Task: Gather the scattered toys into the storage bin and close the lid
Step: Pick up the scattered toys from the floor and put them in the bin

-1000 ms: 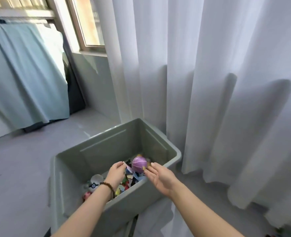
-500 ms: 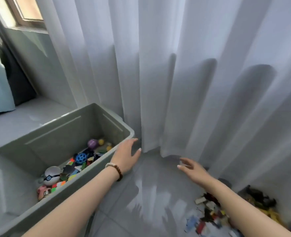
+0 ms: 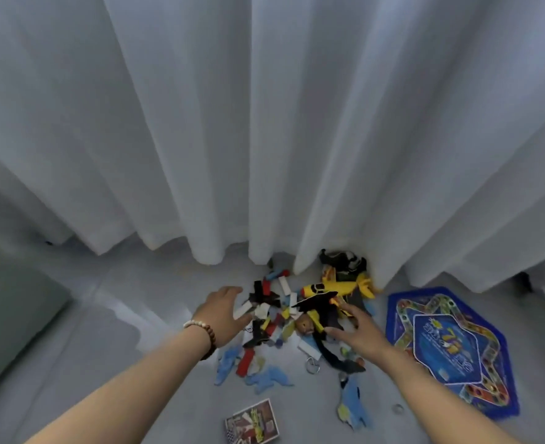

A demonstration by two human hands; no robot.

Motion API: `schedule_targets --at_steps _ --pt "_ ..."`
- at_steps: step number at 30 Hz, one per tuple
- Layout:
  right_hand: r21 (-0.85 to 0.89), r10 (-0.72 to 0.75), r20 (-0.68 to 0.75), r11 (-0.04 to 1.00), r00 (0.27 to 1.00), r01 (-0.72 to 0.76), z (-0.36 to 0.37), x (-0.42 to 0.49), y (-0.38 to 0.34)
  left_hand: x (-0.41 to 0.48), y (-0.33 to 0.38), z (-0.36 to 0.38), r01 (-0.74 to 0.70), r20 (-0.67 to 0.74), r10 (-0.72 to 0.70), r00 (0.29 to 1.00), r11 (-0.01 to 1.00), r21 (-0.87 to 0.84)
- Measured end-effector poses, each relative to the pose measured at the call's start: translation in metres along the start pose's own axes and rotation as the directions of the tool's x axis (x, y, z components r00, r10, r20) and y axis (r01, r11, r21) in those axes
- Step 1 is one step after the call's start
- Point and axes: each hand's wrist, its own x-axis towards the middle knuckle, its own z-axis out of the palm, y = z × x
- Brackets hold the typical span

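Head view, looking down at a grey floor [image 3: 111, 363] below a white pleated curtain [image 3: 264, 123].

1. Toy pile [image 3: 277, 315]: sat low at frame centre, against the curtain hem. Small bricks in red, white, blue, yellow and black were mixed with flat pieces, most too blurred to name.
2. Yellow toy plane [image 3: 338, 287]: lay on the pile at its 1 o'clock, rounded nose toward 9 o'clock.
3. Dark toy bundle [image 3: 345, 262]: lay just beyond the plane, touching the hem; its kind could not be told.
4. Doll head [image 3: 305, 325]: brown, in the pile's middle, between the two hands.
5. Blue plush figures [image 3: 264, 378]: lay at the pile's 6 to 7 o'clock, with one more [image 3: 351, 402] at 5 o'clock.
6. Red block [image 3: 244, 362]: lay among the plush at 7 o'clock.
7. Key ring [image 3: 313, 367]: lay at 5 o'clock, on the floor at the pile's edge.
8. Blue game board [image 3: 450, 350]: lay flat on the floor at 3 o'clock, near the pile but apart from it, printed with a star track.
9. Printed card [image 3: 252, 423]: lay at 6 o'clock, well apart, by the bottom edge.
10. Storage bin [image 3: 11, 309]: only a blurred grey-green wall showed at the frame's 9 o'clock edge, well apart from the pile.
11. Left hand [image 3: 224, 315]: was at the pile's 9 o'clock edge, palm down, fingers spread and holding nothing; a beaded bracelet [image 3: 200, 333] was on the wrist.
12. Right hand [image 3: 357, 331]: was at the pile's 3 o'clock edge, fingers spread and holding nothing, thumb toward the doll head. Contact with the toys could not be told for either hand.
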Motion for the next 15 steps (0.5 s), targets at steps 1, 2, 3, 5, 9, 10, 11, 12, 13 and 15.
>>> schedule_targets --at_steps 1,2,3,5,9,10,11,12,13,15 --pt "0.015 -0.010 -0.007 1.000 1.000 0.010 0.002 0.009 0.007 0.010 0.004 0.011 -0.012 0.017 0.012 1.000 1.000 0.002" --pt "0.013 -0.027 -0.035 1.000 0.999 0.028 0.003 0.018 0.014 0.020 0.009 0.021 -0.028 0.030 0.028 0.999 1.000 -0.002" --pt "-0.010 -0.067 -0.089 0.998 0.994 0.066 0.005 0.029 0.018 0.030 0.013 0.030 -0.045 0.039 0.046 0.998 0.999 -0.007" --pt "-0.093 -0.174 -0.186 0.983 0.967 0.158 0.003 0.049 0.023 0.049 0.024 0.047 -0.093 0.049 0.093 0.994 0.996 -0.003" --pt "-0.359 -0.331 -0.112 0.893 0.937 0.272 -0.011 0.088 0.019 0.082 0.047 0.073 -0.157 0.069 0.156 0.985 0.988 0.011" --pt "-0.392 -0.326 -0.090 0.880 0.941 0.267 -0.015 0.096 0.019 0.088 0.052 0.078 -0.164 0.073 0.164 0.984 0.986 -0.004" --pt "-0.415 -0.310 -0.071 0.873 0.948 0.255 -0.019 0.103 0.020 0.094 0.056 0.083 -0.171 0.081 0.172 0.982 0.985 -0.018" --pt "-0.437 -0.283 -0.047 0.868 0.958 0.236 -0.024 0.108 0.022 0.099 0.060 0.088 -0.179 0.092 0.180 0.979 0.984 -0.025" --pt "-0.471 -0.253 -0.017 0.855 0.967 0.216 -0.027 0.113 0.024 0.104 0.064 0.091 -0.185 0.100 0.186 0.977 0.982 -0.023" --pt "-0.551 -0.229 0.024 0.809 0.973 0.204 -0.032 0.121 0.029 0.113 0.070 0.097 -0.188 0.091 0.188 0.978 0.982 -0.011"
